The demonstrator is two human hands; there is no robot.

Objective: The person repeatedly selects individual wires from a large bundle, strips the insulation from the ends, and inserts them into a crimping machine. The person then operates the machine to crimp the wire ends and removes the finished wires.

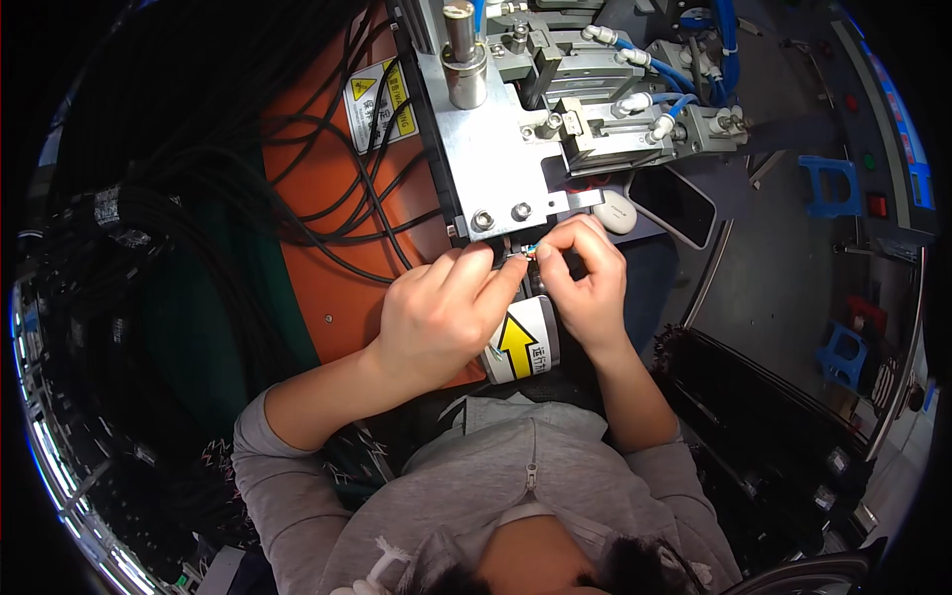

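Note:
Just below the front edge of a machine's silver plate [486,149], thin coloured wire ends [530,251] show between my fingertips. My left hand [436,315] is closed, its thumb and finger pressed at the left side of these wires. From the right, my right hand [590,288] pinches the same wires between thumb and bent forefinger. What lies under the fingers is mostly hidden. Beneath my hands, a white label with a yellow arrow [517,345] covers a part of the machine that points away from me.
Black cables [327,139] run across the orange surface [332,288] on the left. Pneumatic cylinders [615,139] with blue hoses stand behind the plate. A phone [674,205] and a white rounded case [615,213] lie right of it. A cable bundle [764,407] hangs at lower right.

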